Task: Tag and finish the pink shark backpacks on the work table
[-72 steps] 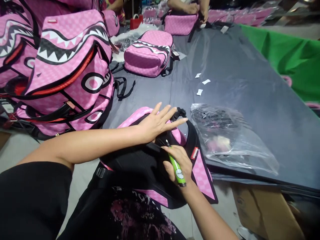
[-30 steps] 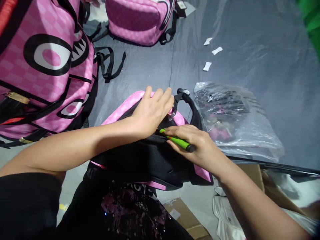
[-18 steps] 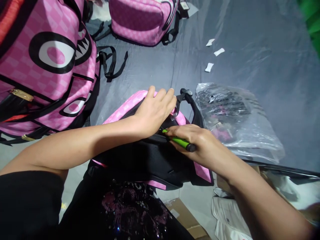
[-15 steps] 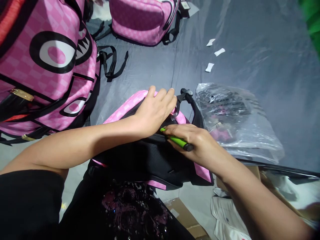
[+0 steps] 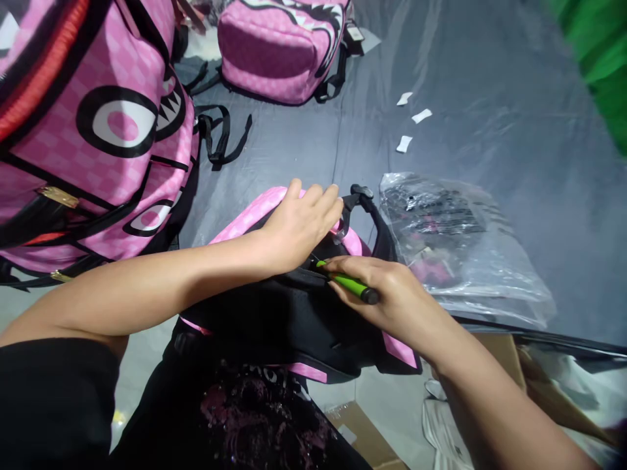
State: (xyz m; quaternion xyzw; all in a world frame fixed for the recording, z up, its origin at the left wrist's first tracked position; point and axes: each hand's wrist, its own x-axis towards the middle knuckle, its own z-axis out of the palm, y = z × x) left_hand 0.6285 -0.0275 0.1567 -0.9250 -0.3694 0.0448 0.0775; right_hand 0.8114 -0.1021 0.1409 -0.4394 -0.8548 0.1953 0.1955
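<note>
A black and pink checkered backpack (image 5: 294,320) lies at the table edge, over my lap. My left hand (image 5: 304,225) is closed over its upper part, fingers bent across the pink edge by the strap. Just below and to the right, my right hand (image 5: 377,281) grips a slim green tool (image 5: 350,284) with a black butt end. The tool points left, its tip down at a seam or opening in the black fabric beneath my left hand. That tip is mostly hidden, so I cannot tell the tool's exact kind.
Large pink backpacks (image 5: 122,124) with printed eyes stand at the left; a smaller pink backpack (image 5: 274,52) sits at the back. A clear plastic bag (image 5: 470,241) lies to the right. White paper scraps (image 5: 404,143) dot the grey table cover. Cardboard boxes (image 5: 367,434) stand below.
The camera view has shifted slightly, so the table items appear a little lower. Both hands keep nearly the same place on the backpack, and the green tool stays in my right hand.
</note>
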